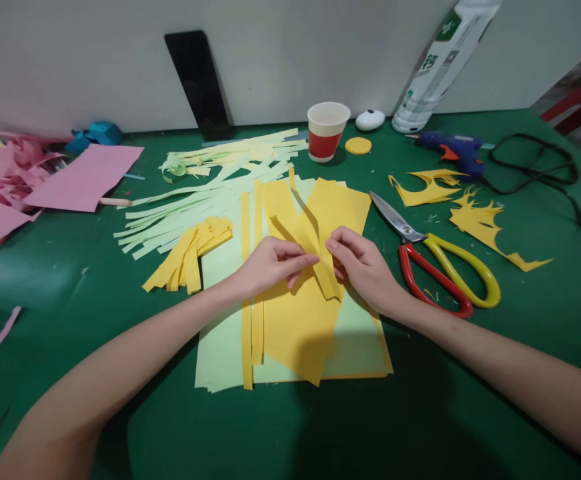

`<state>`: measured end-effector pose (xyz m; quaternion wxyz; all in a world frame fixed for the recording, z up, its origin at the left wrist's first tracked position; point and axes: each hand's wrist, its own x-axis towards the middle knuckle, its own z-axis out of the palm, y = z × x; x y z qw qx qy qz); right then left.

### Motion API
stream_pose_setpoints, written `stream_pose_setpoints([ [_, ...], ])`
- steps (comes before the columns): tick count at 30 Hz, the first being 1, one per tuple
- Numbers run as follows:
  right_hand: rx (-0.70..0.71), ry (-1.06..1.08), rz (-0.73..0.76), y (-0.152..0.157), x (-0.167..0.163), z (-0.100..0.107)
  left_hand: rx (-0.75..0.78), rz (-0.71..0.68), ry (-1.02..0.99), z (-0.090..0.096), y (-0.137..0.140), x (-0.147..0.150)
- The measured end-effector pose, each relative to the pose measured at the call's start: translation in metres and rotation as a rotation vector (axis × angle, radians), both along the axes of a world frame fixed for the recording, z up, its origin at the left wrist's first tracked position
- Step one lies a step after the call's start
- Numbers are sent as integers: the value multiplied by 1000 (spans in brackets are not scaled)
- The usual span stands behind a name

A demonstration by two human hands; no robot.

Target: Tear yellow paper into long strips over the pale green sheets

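Between both hands are crossed yellow paper strips (326, 277), held just above the sheets. My left hand (275, 265) pinches them from the left, thumb and fingers together. From the other side my right hand (363, 268) is closed on the strips' right edge. Beneath lie yellow paper sheets (295, 340) on a stack of pale green paper (223, 347). Two long narrow yellow strips (247, 333) run along the stack's left part. A bundle of short yellow strips (187, 257) rests left of my left hand. Scissors (410, 233) with red and yellow handles lie partly spread beside my right hand.
Pale green fringed strips (210, 183) spread behind the stack. A paper cup (326, 130), white case (369, 120), yellow disc (358, 145) and phone (197, 83) stand or lie near the wall. Right are a glue gun (453, 150) and yellow scraps (485, 223); left, pink paper (87, 177).
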<state>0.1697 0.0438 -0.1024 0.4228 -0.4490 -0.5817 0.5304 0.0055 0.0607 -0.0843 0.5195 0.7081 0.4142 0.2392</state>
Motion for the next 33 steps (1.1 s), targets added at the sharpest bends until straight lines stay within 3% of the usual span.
stream_pose_setpoints([
  [5,29,-27,24,1,1,2,-37,83,-54,-1,0,1],
  [11,28,-39,12,2,1,2,-76,-76,-12,-1,0,0],
  [18,-30,-8,3,2,-1,2,-14,-28,-1,0,1,0],
  [24,-65,25,83,1,1,2,-24,43,-13,-1,1,2],
  [33,-15,-23,102,-1,2,6,-50,-6,-6,-2,-1,-1],
])
